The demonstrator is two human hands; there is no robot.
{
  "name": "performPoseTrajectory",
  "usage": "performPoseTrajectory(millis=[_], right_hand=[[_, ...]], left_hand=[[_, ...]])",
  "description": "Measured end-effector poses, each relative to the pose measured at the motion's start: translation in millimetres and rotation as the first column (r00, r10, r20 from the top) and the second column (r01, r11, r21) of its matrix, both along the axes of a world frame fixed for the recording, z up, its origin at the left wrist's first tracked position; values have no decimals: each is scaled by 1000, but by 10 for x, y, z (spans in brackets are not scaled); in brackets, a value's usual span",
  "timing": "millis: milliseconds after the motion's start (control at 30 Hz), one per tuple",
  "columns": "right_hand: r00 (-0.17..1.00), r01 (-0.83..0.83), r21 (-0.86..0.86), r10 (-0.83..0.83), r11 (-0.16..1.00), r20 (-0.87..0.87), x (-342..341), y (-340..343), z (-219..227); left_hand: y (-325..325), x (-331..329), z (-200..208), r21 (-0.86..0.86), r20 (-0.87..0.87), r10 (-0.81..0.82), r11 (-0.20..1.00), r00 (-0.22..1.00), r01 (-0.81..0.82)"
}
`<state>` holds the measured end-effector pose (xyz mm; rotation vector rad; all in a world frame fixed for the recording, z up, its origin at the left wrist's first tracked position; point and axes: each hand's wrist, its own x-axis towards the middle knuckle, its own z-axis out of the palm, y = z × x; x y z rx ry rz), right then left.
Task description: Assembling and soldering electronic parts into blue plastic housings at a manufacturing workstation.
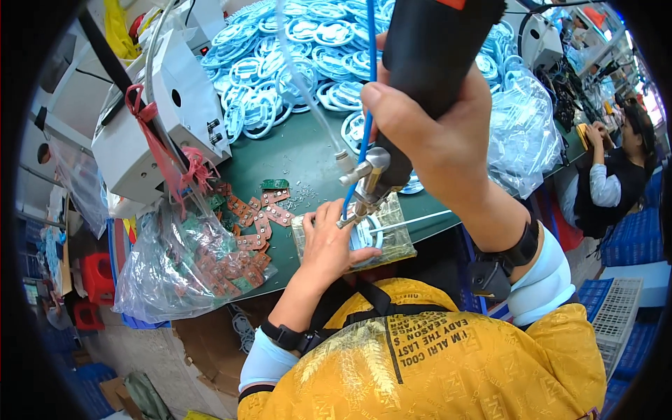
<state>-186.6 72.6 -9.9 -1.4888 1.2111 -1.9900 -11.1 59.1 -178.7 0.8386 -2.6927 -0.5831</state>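
Screwdriver (420, 77), a black powered one, hangs upright at 12 o'clock over the green table (294, 150), its metal tip meeting a white ring (364, 234) near the table's near edge. Right hand (427, 133) is wrapped tight round the black barrel, fingers closed on it; a blue hose (369, 105) and a clear tube run alongside. Left hand (329, 241), at 9 o'clock of the tip, presses flat on the ring, fingers together pinning it rather than curled about it. Ring lies on a clear fixture plate (395, 238).

Handling, as judged: the ring looks light, thin and stiff plastic, liable to slide or crack under the tip, so it is best pinned by its rim, clear of the bit. The tool appears heavy and top-weighted, best gripped mid-barrel.

Small circuit boards (252, 231) lie at 9 o'clock, some spilling from a clear bag (175, 273); more rings (280, 70) are heaped at 11 o'clock.
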Motion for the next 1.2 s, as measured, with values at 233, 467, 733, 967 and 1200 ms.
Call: performPoseTrajectory(millis=[233,467,733,967,1200], right_hand=[[998,63,23,-62,998,-30,100,-42,-37],[1000,-15,32,15,999,8,55,-114,-52],[996,-80,-5,81,997,23,39,288,131],[998,-40,10,41,999,-58,109,201,2],[1000,-8,26,8,1000,-28,178,202,-131]], left_hand=[[17,-27,2,-4,-27,5,1000,1000,-6],[42,-9,-9,36,-13,61,998,998,-61],[259,301,-119,-7,-192,197,979,961,-202],[252,295,-142,-25,-196,196,979,961,-204],[264,261,-100,-19,-230,182,981,956,-192]])
